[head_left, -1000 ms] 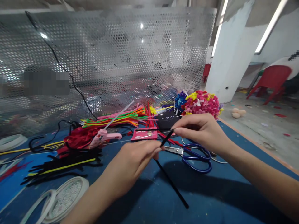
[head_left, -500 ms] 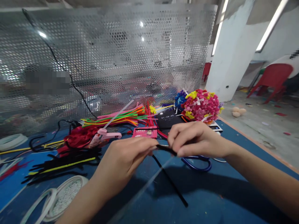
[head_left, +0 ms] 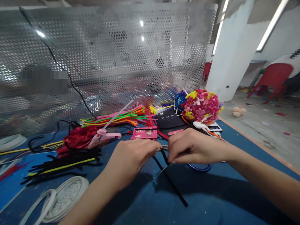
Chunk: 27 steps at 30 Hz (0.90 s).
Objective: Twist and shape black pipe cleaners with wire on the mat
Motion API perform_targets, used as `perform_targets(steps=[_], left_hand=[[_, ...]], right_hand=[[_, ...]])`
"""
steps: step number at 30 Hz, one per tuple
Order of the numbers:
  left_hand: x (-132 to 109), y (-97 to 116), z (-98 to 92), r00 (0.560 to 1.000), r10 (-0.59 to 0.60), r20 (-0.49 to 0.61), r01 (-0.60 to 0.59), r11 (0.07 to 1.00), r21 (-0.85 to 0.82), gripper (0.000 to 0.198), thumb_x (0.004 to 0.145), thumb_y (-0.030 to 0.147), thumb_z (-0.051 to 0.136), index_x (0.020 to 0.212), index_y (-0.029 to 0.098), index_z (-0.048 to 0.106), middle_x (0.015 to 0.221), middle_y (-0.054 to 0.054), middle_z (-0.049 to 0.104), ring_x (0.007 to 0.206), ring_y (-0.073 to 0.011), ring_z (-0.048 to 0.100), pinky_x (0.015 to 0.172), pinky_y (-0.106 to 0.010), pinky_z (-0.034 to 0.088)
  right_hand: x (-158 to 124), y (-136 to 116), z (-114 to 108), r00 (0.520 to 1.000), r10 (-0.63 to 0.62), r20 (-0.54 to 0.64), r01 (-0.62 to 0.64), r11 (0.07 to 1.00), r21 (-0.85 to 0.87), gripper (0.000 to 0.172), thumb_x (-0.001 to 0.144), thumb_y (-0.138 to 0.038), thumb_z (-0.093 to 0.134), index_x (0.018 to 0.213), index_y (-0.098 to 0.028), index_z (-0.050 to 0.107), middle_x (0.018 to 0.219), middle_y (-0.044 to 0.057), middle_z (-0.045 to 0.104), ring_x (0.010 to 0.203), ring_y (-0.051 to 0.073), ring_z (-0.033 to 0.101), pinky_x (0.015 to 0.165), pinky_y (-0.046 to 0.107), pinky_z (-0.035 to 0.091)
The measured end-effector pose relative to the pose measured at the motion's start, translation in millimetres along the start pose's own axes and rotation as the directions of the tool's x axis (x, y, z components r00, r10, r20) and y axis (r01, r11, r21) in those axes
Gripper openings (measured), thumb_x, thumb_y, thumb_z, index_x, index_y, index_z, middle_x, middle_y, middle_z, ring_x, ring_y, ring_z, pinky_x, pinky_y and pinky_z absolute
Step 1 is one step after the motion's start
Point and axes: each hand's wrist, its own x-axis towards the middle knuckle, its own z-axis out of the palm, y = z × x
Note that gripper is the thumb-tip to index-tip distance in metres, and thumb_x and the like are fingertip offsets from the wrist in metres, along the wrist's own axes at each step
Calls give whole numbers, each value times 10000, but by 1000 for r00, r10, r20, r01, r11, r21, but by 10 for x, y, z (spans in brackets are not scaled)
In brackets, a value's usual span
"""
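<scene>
My left hand (head_left: pixel 133 156) is closed, its thumb and fingers pinching one end of a short black pipe cleaner (head_left: pixel 164 156). Opposite it, my right hand (head_left: pixel 189 147) is closed on the other part of that pipe cleaner, which now runs steeply down between the fingertips. A thin clear strand hangs from the right fingertips. Below both hands a straight black pipe cleaner (head_left: pixel 175 186) lies on the blue table. Partly hidden beneath the right hand are the blue handles of a pair of scissors (head_left: pixel 200 168).
A pink glue gun (head_left: pixel 106 135), coloured pipe cleaners (head_left: pixel 117 117) and a black pipe cleaner pile (head_left: pixel 58 165) lie left. White ribbon rolls (head_left: pixel 67 200) sit at front left. A flower bouquet (head_left: pixel 202 106) and phone (head_left: pixel 167 118) stand behind, before a perforated metal panel (head_left: pixel 128 56).
My right hand has moved left and slightly down, turning the black pipe cleaner from nearly level to steep. More of the white device behind that hand shows. My left hand has shifted slightly right.
</scene>
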Motion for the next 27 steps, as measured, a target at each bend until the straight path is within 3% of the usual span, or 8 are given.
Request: perform_targets(steps=[3,8,11,14,19,23,24,27], left_hand=[[33,-1,14,1000,-22,22,24,994,-110,268,934,225,356,865,193,613,739,16,681,638,-97,624,564,-172,420],[-5,101,-23,992,-41,-120,51,995,80,298,941,240,313,863,175,594,701,1,676,605,-116,626,554,-194,429],[-43,100,-43,988,11,-153,29,967,253,299,927,200,306,922,151,602,744,-35,693,656,-149,648,570,-224,446],[-49,47,-27,993,26,-118,10,957,290,291,912,184,329,884,156,618,742,-36,692,656,-156,644,550,-229,438],[4,-11,85,998,5,69,-9,999,50,255,916,187,368,879,190,620,755,-4,693,628,-111,631,538,-182,422],[23,-41,187,987,-52,153,60,997,-43,234,929,208,369,931,181,602,806,-15,698,677,-124,647,583,-190,441],[22,-55,213,984,-70,164,74,997,-18,227,927,208,374,936,179,599,815,-18,698,690,-135,652,593,-201,444],[15,-103,285,972,-111,208,96,992,81,209,922,204,390,926,178,597,818,-21,700,713,-159,662,603,-224,449]], right_hand=[[6,34,5,967,53,-248,1,977,214,49,804,-149,617,803,-137,665,772,24,633,709,93,580,641,187,455],[60,135,110,756,272,-596,-170,960,223,65,820,-180,589,826,-153,648,770,15,611,694,102,569,611,203,446],[66,141,139,832,170,-528,-207,978,-10,94,835,-141,560,845,-154,652,792,30,609,732,117,560,645,221,434],[46,82,115,958,117,-262,-161,975,-154,134,838,-81,532,829,-148,648,791,32,607,726,113,545,638,209,417],[-5,29,-40,991,72,114,-72,997,-1,106,842,-112,555,847,-134,658,805,26,635,733,92,579,679,185,434],[-118,363,-266,992,110,-63,-93,968,232,175,831,-284,600,854,-132,686,828,53,654,775,121,602,713,225,462],[-172,511,-324,964,185,-192,-127,951,280,250,833,-356,587,786,-133,690,758,49,656,734,124,606,695,232,466],[-390,1000,-454,749,466,-471,-249,857,451,423,781,-528,579,662,-135,678,635,49,653,627,131,614,654,246,478]])
